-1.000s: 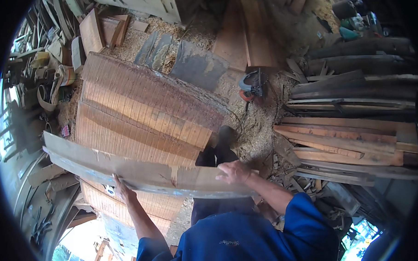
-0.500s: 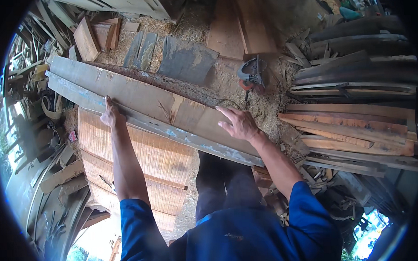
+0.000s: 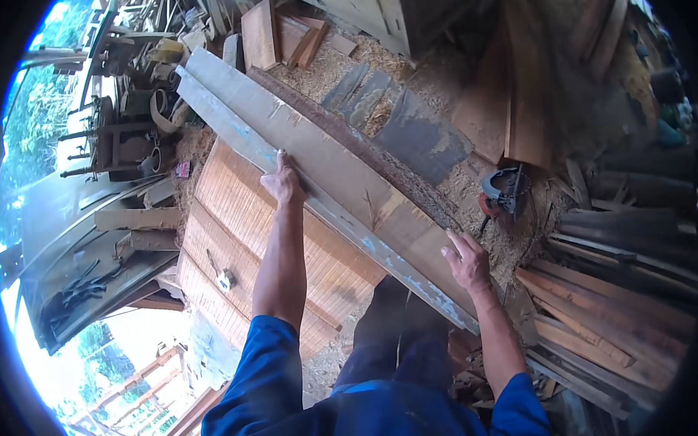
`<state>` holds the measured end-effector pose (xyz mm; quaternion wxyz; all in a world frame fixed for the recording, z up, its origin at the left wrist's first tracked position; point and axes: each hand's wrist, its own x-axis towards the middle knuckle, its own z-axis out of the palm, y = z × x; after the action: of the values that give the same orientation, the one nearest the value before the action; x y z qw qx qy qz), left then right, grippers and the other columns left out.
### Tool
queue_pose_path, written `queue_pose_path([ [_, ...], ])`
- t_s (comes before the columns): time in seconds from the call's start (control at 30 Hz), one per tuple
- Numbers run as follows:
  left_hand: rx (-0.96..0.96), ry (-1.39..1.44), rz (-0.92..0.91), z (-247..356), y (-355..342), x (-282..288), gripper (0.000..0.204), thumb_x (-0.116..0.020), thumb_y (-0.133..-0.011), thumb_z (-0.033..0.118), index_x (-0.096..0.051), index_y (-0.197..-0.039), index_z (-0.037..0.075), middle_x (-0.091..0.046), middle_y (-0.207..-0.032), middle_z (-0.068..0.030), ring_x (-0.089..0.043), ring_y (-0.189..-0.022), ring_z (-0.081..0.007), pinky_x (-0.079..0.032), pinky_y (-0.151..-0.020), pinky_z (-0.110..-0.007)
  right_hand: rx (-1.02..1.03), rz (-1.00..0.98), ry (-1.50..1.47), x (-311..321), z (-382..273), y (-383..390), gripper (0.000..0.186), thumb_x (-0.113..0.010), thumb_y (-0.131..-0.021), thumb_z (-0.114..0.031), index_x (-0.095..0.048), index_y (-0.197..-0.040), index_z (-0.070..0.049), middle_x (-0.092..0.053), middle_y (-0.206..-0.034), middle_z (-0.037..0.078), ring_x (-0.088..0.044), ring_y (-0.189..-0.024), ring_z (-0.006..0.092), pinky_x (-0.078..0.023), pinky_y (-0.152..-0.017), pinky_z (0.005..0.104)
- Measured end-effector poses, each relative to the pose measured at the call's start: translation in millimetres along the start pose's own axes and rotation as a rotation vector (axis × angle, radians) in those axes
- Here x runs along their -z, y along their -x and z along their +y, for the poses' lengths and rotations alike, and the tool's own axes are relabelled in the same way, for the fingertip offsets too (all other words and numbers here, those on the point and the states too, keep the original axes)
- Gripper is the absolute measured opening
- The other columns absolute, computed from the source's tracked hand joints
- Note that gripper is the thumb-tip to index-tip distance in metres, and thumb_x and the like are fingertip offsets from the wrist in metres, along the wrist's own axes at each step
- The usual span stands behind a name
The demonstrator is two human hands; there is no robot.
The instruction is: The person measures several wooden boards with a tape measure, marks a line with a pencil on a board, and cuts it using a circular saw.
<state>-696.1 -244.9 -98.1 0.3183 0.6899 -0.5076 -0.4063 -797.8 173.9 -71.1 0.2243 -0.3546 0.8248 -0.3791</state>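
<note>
A long grey-brown board (image 3: 339, 164) lies slantwise in front of me, from upper left to lower right. Along its near side runs a narrow wooden strip (image 3: 413, 285) flecked with white and pale blue paint. My left hand (image 3: 286, 183) is closed around this strip partway along, thumb on top and the other fingers partly hidden. Towards the board's right end, my right hand (image 3: 470, 267) rests with fingers apart on its surface, gripping nothing. Below the board is a ribbed, reddish-brown wooden panel (image 3: 241, 199), with a small tool (image 3: 225, 281) lying on it.
A circular saw (image 3: 503, 191) sits on the sawdust-strewn floor to the right of the board. Worn grey sheets (image 3: 427, 131) lie beyond it. Stacked planks (image 3: 598, 309) fill the right side. Machinery with belts (image 3: 142, 121) stands at the left, and a pale cabinet (image 3: 365, 14) at the back.
The whole view has turned, so the board slants more steeply and more of the left side shows. Both hands remain at about the same places along the board and strip.
</note>
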Motion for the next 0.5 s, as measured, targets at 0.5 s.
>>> queue_pose_path([
  [0.5, 0.025, -0.011, -0.054, -14, -12, -3, 0.059, -0.077, -0.082, 0.036, -0.062, -0.103, -0.016, -0.067, -0.093, -0.0209, -0.062, -0.081, -0.0241, -0.049, -0.072, -0.040, -0.010, 0.016, -0.007, 0, 5, -4, 0.036, -0.069, -0.083, -0.018, -0.063, -0.115, -0.003, -0.060, -0.090, 0.014, -0.063, -0.080, 0.0331, -0.051, -0.069, 0.0420],
])
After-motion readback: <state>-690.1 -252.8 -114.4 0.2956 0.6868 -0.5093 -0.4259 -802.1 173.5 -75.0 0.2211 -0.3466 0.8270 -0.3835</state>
